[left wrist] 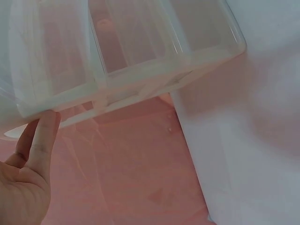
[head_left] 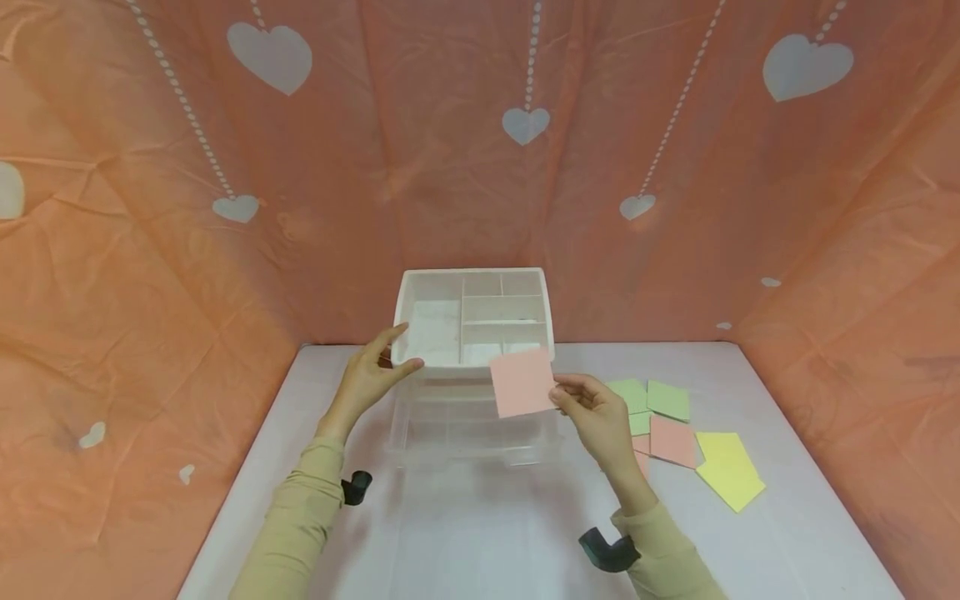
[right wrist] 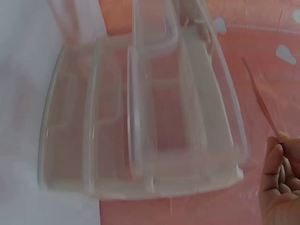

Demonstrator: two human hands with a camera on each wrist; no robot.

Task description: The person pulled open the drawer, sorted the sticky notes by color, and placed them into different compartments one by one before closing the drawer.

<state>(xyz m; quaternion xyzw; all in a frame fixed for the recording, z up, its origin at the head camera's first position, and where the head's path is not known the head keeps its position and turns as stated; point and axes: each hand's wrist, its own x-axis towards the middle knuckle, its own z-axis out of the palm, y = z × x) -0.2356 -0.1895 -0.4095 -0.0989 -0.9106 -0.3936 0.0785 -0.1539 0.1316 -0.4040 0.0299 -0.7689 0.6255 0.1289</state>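
Note:
A white top tray with compartments [head_left: 423, 333] tops a clear plastic drawer unit [head_left: 442, 433] on the table. At the tray's front left corner is my left hand [head_left: 365, 383], its thumb and forefinger extended and touching the rim. My right hand [head_left: 600, 412] pinches a square pink paper note [head_left: 522, 383] by its right edge, in front of the tray's front right corner. The right wrist view shows the paper nearly edge-on above the fingertips. In the left wrist view, the thumb [left wrist: 44, 140] lies against the unit's edge; the other fingers are partly hidden.
On the table right of the unit lie green notes [head_left: 667, 401], pink notes [head_left: 672, 442] and yellow notes [head_left: 731, 471], partly overlapping. An orange cloth [head_left: 465, 183] with white hearts hangs behind and at both sides.

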